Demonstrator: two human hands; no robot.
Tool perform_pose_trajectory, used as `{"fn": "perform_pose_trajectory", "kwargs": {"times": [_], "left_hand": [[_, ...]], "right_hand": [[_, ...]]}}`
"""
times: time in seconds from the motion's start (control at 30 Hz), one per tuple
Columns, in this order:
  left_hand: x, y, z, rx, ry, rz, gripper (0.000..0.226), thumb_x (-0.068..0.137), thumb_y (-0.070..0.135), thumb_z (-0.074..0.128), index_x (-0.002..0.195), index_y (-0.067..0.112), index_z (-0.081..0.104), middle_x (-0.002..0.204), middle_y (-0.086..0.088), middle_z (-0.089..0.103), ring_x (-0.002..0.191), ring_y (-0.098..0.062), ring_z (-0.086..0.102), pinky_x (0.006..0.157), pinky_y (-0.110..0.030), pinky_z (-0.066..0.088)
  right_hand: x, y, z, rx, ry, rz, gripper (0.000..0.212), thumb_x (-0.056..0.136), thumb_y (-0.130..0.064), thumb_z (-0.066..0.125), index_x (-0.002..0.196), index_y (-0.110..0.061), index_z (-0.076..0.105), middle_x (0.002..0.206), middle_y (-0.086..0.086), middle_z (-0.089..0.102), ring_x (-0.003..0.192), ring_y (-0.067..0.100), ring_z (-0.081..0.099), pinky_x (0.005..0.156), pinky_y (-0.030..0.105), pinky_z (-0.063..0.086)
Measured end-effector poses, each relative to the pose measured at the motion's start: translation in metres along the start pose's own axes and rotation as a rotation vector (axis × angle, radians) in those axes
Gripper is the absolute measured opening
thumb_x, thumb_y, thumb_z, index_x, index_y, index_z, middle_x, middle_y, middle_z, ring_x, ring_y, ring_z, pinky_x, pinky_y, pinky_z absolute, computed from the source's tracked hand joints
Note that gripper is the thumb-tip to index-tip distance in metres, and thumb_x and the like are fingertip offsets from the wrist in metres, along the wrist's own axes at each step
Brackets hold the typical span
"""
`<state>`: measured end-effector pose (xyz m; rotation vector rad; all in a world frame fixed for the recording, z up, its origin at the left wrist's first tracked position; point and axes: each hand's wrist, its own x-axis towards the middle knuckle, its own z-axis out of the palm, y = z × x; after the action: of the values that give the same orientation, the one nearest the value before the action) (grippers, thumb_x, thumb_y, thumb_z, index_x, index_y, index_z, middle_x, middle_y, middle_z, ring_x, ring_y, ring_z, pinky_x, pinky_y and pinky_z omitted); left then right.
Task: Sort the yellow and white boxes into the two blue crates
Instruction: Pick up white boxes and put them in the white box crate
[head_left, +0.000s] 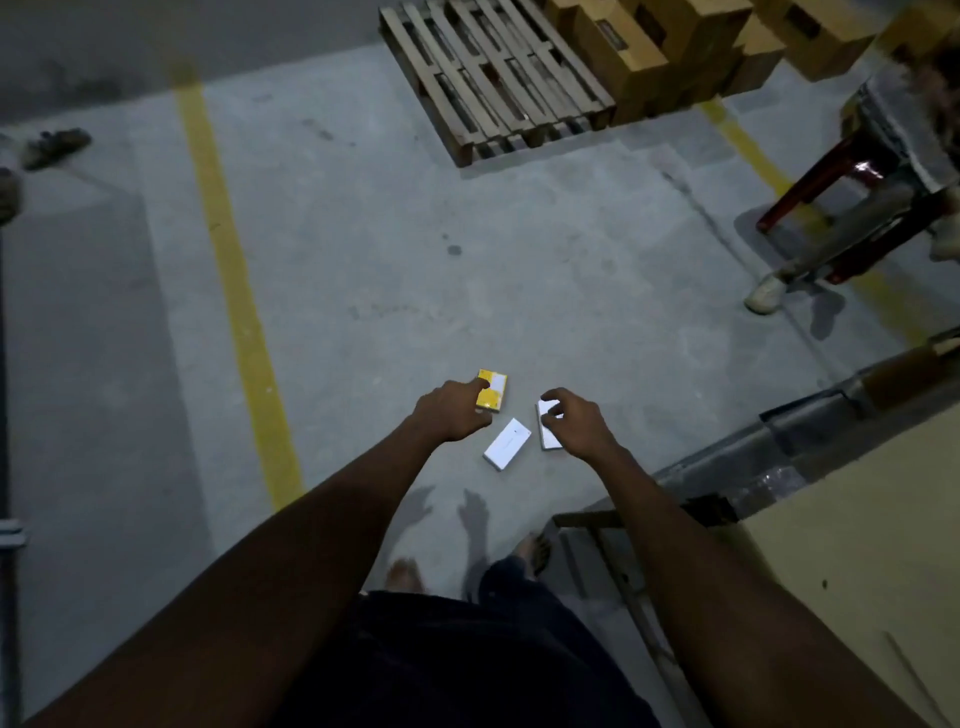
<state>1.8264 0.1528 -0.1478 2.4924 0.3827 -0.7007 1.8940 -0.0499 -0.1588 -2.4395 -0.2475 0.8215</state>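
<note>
Dark garment: nearest the lens at the bottom of the view; both bare forearms reach out from beside it toward the ground.
Concrete floor: the three boxes sit close together on it, ahead of the person's feet. A low reach like this probably wants a steady stance before lifting.
Left hand: over the yellow box, index finger laid across the top and thumb at the near end in a light pinch. I cannot tell whether the box has left the floor. Pressing on the two long sides would likely hold it more firmly.
Right hand: fingers curled round the far end of the right white box, gripping it. It should lift straight up so the neighbouring box is not nudged.
Middle white box: lies flat between the two hands, touched by neither, and is left for the next trip.
Right white box: partly hidden under the right hand, just beside the middle one.
Yellow box: farthest of the three, slightly apart from the white pair.
Blue crates: not in view. Taking one colour per hand looks sensible, as each hand can then go to its own crate.
</note>
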Motion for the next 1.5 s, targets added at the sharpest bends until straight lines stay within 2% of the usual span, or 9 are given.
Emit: {"fn": "perform_pose_trajectory", "kwargs": {"times": [0.13,0.23,0.43,0.67,0.87,1.03,1.2,1.37,1.5], "left_hand": [[0.05,0.012,0.006,-0.034,0.029,-0.073,0.049,0.084,0.04,0.06,0.13,0.027,0.052,0.121,-0.009,0.065,0.118,-0.03,0.056,0.093,-0.039,0.049],[0.101,0.024,0.026,-0.071,0.053,-0.099,0.05,0.083,0.041,0.059,0.13,0.027,0.051,0.123,-0.009,0.063,0.118,-0.032,0.056,0.095,-0.042,0.049],[0.23,0.023,0.103,-0.052,0.029,-0.102,0.049,0.087,0.037,0.058,0.133,0.022,0.047,0.128,-0.011,0.055,0.12,-0.032,0.052,0.094,-0.04,0.043],[0.383,-0.045,0.257,0.06,-0.039,-0.117,0.062,0.084,0.044,0.063,0.136,0.021,0.038,0.127,-0.011,0.047,0.115,-0.036,0.052,0.09,-0.045,0.042],[0.482,-0.102,0.407,0.142,-0.037,-0.128,0.088,0.078,0.055,0.067,0.15,0.033,0.021,0.145,-0.012,0.032,0.127,-0.039,0.039,0.096,-0.053,0.036],[0.526,-0.117,0.513,0.208,0.041,-0.103,0.107,0.073,0.063,0.068,0.155,0.032,0.008,0.152,-0.02,0.023,0.128,-0.043,0.036,0.092,-0.062,0.039],[0.548,-0.141,0.568,0.323,0.09,-0.071,0.118,0.073,0.062,0.07,0.155,0.027,-0.006,0.158,-0.028,0.005,0.138,-0.052,0.021,0.092,-0.068,0.036],[0.565,-0.153,0.584,0.299,0.125,-0.164,0.126,0.062,0.064,0.077,0.155,0.031,-0.002,0.156,-0.025,0.018,0.131,-0.047,0.035,0.085,-0.061,0.045],[0.568,-0.149,0.589,0.3,0.093,-0.158,0.121,0.068,0.056,0.077,0.156,0.028,-0.001,0.144,-0.026,0.032,0.116,-0.041,0.045,0.077,-0.052,0.048]], "right_hand": [[0.06,0.027,-0.018,0.097,0.01,0.048,0.023,0.081,-0.016,0.063,0.103,-0.02,0.069,0.091,0.012,0.073,0.091,0.03,0.068,0.087,0.035,0.052],[0.112,0.061,-0.011,0.162,0.021,0.118,0.018,0.076,-0.019,0.064,0.092,-0.024,0.07,0.092,0.011,0.074,0.089,0.033,0.07,0.087,0.043,0.055],[0.226,0.152,0.065,0.274,0.129,0.289,0.024,0.066,-0.038,0.051,0.082,-0.029,0.067,0.085,0.009,0.074,0.086,0.035,0.069,0.081,0.047,0.057],[0.342,0.247,0.167,0.173,0.311,0.423,0.016,0.084,-0.013,0.055,0.092,-0.014,0.069,0.097,0.013,0.071,0.096,0.032,0.063,0.076,0.026,0.044],[0.444,0.364,0.272,0.057,0.208,0.413,0.039,0.086,-0.029,0.062,0.121,-0.012,0.056,0.12,0.021,0.055,0.115,0.039,0.051,0.095,0.039,0.041],[0.497,0.426,0.333,-0.053,0.186,0.398,0.054,0.089,-0.037,0.06,0.136,-0.017,0.043,0.135,0.02,0.042,0.124,0.042,0.041,0.101,0.047,0.037],[0.522,0.459,0.378,-0.125,0.304,0.486,0.065,0.079,-0.053,0.045,0.137,-0.024,0.04,0.14,0.019,0.038,0.123,0.044,0.042,0.103,0.053,0.038],[0.533,0.48,0.395,-0.327,0.296,0.515,0.088,0.078,-0.053,0.069,0.147,-0.029,0.021,0.152,0.021,0.023,0.126,0.042,0.039,0.102,0.051,0.038],[0.537,0.48,0.397,-0.333,0.256,0.599,0.104,0.073,-0.053,0.074,0.152,-0.034,0.009,0.145,0.024,0.031,0.124,0.041,0.038,0.098,0.051,0.035]]}}
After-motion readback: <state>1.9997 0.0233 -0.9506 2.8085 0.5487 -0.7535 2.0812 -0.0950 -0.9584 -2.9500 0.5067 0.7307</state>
